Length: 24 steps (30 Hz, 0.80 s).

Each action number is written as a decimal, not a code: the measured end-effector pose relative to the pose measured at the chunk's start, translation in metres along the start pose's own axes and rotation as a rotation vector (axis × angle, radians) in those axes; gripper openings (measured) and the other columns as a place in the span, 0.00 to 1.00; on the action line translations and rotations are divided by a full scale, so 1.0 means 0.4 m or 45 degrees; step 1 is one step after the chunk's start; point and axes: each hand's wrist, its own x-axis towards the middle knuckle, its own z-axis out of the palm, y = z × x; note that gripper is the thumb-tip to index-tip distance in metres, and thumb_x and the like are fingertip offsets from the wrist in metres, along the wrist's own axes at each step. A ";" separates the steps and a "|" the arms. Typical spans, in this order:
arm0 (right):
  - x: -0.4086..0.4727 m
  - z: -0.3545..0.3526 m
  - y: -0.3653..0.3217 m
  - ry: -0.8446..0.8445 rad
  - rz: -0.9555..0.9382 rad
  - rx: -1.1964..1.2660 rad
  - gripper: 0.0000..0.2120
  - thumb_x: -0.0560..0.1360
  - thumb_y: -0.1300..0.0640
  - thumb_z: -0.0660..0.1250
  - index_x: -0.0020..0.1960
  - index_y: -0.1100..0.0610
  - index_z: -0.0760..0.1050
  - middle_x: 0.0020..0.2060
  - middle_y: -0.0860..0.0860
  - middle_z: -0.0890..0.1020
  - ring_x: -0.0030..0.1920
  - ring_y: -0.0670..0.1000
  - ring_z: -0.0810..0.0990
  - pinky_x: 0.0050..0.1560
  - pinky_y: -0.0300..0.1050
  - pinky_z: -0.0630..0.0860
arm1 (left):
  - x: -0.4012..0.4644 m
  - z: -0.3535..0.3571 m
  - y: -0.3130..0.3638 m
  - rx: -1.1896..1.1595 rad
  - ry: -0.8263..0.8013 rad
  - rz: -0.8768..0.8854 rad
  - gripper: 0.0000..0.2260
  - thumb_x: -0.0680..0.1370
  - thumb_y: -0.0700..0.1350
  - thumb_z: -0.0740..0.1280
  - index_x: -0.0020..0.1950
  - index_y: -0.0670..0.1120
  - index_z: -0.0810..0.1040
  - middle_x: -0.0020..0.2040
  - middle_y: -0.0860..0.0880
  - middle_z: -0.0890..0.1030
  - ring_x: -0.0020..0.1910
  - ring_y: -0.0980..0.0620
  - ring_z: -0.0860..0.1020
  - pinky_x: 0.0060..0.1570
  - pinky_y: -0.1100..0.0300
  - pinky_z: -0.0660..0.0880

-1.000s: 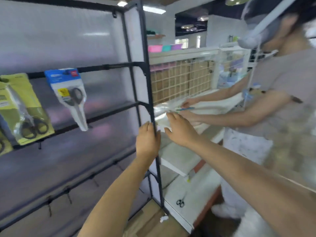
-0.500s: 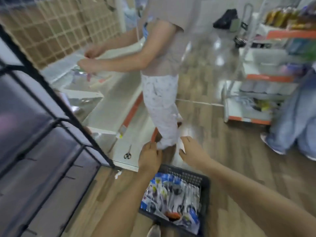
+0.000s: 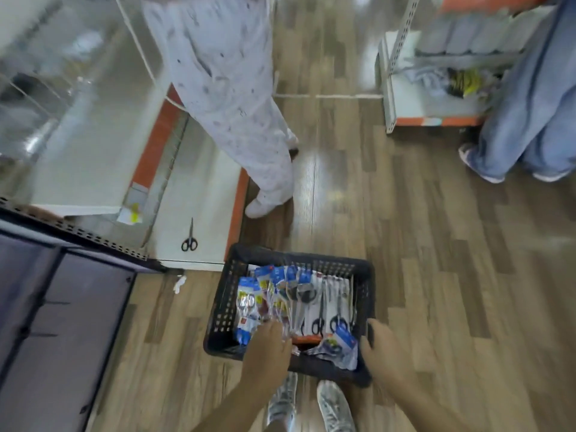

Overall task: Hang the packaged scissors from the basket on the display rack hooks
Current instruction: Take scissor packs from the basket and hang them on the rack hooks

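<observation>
A black plastic basket (image 3: 224, 307) stands on the wood floor right in front of my feet. It is full of packaged scissors (image 3: 299, 294), most with blue card tops and black handles. My left hand (image 3: 268, 350) reaches into the near left side of the pile with its fingers down among the packets; the back of the hand hides any grip. My right hand (image 3: 385, 353) hovers at the basket's near right corner, beside a blue-topped packet (image 3: 341, 342), with thumb and fingers apart. The black display rack (image 3: 62, 307) shows only its lower part at the left.
A person in white trousers (image 3: 237, 113) stands just beyond the basket, and another in jeans (image 3: 530, 113) at the far right. A loose pair of scissors (image 3: 189, 238) lies on the white shelf base. A second shelf unit (image 3: 436, 98) stands at the upper right.
My view swung down from the rack to the floor. Both hands dropped from the rack post to the basket, and the left hand now reaches into the packets.
</observation>
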 end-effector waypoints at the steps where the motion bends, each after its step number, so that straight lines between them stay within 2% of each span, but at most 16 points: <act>1: 0.028 0.030 0.010 -0.008 0.036 0.040 0.09 0.78 0.61 0.59 0.56 0.60 0.72 0.53 0.56 0.77 0.45 0.48 0.76 0.45 0.42 0.73 | 0.031 0.030 -0.029 -0.001 -0.027 -0.007 0.10 0.81 0.47 0.58 0.59 0.45 0.72 0.57 0.50 0.74 0.57 0.53 0.72 0.55 0.65 0.67; 3: 0.091 0.092 0.030 -0.026 0.072 0.074 0.16 0.78 0.61 0.58 0.65 0.60 0.69 0.60 0.55 0.75 0.56 0.52 0.75 0.54 0.43 0.71 | 0.097 0.092 -0.087 0.034 -0.050 -0.022 0.09 0.80 0.47 0.59 0.58 0.48 0.72 0.55 0.52 0.73 0.57 0.54 0.72 0.54 0.64 0.68; 5: 0.163 0.152 0.046 -0.060 0.046 0.069 0.22 0.80 0.58 0.57 0.73 0.59 0.61 0.67 0.53 0.69 0.64 0.51 0.71 0.57 0.40 0.67 | 0.171 0.155 -0.139 0.059 -0.072 -0.038 0.07 0.80 0.49 0.59 0.56 0.48 0.72 0.53 0.53 0.73 0.54 0.54 0.73 0.52 0.62 0.70; 9: 0.360 0.281 0.081 -0.031 0.022 0.110 0.22 0.81 0.58 0.56 0.73 0.60 0.59 0.69 0.54 0.67 0.66 0.52 0.69 0.62 0.43 0.67 | 0.343 0.276 -0.217 0.115 -0.067 -0.001 0.04 0.80 0.48 0.59 0.52 0.49 0.69 0.48 0.54 0.70 0.47 0.56 0.70 0.42 0.65 0.64; 11: 0.467 0.352 0.102 0.009 0.010 0.110 0.23 0.80 0.57 0.57 0.74 0.59 0.58 0.70 0.54 0.67 0.67 0.52 0.69 0.64 0.45 0.67 | 0.429 0.336 -0.255 0.127 -0.043 0.037 0.04 0.80 0.48 0.59 0.51 0.48 0.69 0.47 0.52 0.69 0.47 0.55 0.69 0.42 0.63 0.65; 12: 0.516 0.388 0.110 0.021 0.008 0.108 0.24 0.80 0.56 0.57 0.74 0.59 0.58 0.70 0.54 0.66 0.68 0.52 0.68 0.65 0.46 0.67 | 0.475 0.370 -0.276 0.105 -0.040 0.025 0.06 0.80 0.48 0.60 0.53 0.47 0.71 0.50 0.51 0.71 0.50 0.53 0.71 0.45 0.61 0.67; 14: 0.619 0.452 0.122 0.038 -0.015 0.134 0.22 0.80 0.55 0.57 0.73 0.59 0.60 0.69 0.54 0.67 0.67 0.53 0.68 0.63 0.45 0.67 | 0.579 0.436 -0.317 0.053 -0.024 -0.024 0.11 0.80 0.47 0.61 0.60 0.44 0.72 0.56 0.49 0.73 0.58 0.50 0.72 0.51 0.59 0.68; 17: 0.746 0.541 0.136 0.034 -0.043 0.173 0.22 0.80 0.54 0.60 0.71 0.61 0.62 0.67 0.56 0.69 0.66 0.54 0.69 0.60 0.43 0.67 | 0.707 0.534 -0.369 -0.061 0.019 -0.045 0.13 0.78 0.47 0.65 0.60 0.45 0.73 0.54 0.48 0.74 0.56 0.47 0.74 0.50 0.57 0.72; 19: 0.812 0.590 0.148 0.064 -0.045 0.215 0.25 0.78 0.52 0.62 0.71 0.61 0.61 0.66 0.57 0.69 0.65 0.55 0.69 0.59 0.43 0.67 | 0.774 0.583 -0.390 -0.135 0.083 -0.070 0.16 0.77 0.47 0.66 0.63 0.44 0.74 0.58 0.47 0.76 0.56 0.47 0.75 0.52 0.57 0.72; 22: 0.889 0.640 0.170 0.130 -0.059 0.288 0.30 0.76 0.48 0.65 0.73 0.59 0.59 0.68 0.55 0.69 0.66 0.54 0.70 0.55 0.40 0.67 | 0.841 0.643 -0.396 -0.211 0.215 -0.096 0.11 0.75 0.48 0.68 0.54 0.44 0.78 0.52 0.46 0.80 0.53 0.46 0.77 0.48 0.57 0.73; 24: 0.927 0.656 0.172 0.149 -0.011 0.338 0.33 0.76 0.46 0.65 0.73 0.60 0.58 0.66 0.54 0.70 0.65 0.55 0.70 0.50 0.38 0.65 | 0.871 0.672 -0.388 -0.257 0.268 -0.186 0.13 0.74 0.48 0.69 0.55 0.42 0.78 0.53 0.44 0.78 0.54 0.44 0.76 0.48 0.57 0.70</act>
